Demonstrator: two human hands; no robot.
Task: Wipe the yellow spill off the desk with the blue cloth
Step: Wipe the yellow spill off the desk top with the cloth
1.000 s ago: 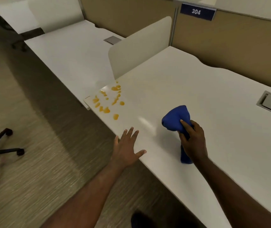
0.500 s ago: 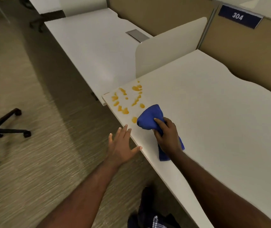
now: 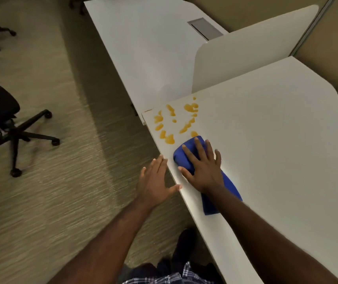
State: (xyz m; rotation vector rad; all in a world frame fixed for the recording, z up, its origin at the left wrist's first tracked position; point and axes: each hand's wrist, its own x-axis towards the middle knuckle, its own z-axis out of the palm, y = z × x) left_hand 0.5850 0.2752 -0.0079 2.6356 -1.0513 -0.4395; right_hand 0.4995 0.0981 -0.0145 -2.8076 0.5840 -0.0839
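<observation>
A: What are the hands doing?

B: The right hand [image 3: 202, 168] lies flat on the blue cloth [image 3: 186, 158], fingers spread, palm pressing the bunched fabric onto the white desk [image 3: 276, 140]; it pinches nothing. The left hand [image 3: 153, 182] is open too, fingers fanned, beside the desk's front edge with its thumb tip at the rim; whether it touches the edge cannot be told.

A: And the cloth?

B: Its rounded front bulges out beyond the fingertips, while a loose tail runs back under the wrist toward the near edge of the desk.

A: Where is the spill?

B: The yellow spill [image 3: 176, 121] sits as scattered drops and streaks at the desk's left front corner, just ahead of the cloth. The nearest drop lies right against the cloth's front; the others are uncovered.

A: Any trays, bins or cups on the desk?

B: None can be seen from here. A white divider panel [image 3: 246, 58] stands along the desk's left side, and beyond it a second white desk [image 3: 143, 48] carries a grey cable hatch [image 3: 205, 28], lid closed.

A: And further out?

B: A black office chair [image 3: 2, 119] stands on the carpet [image 3: 61, 181] to the left
</observation>
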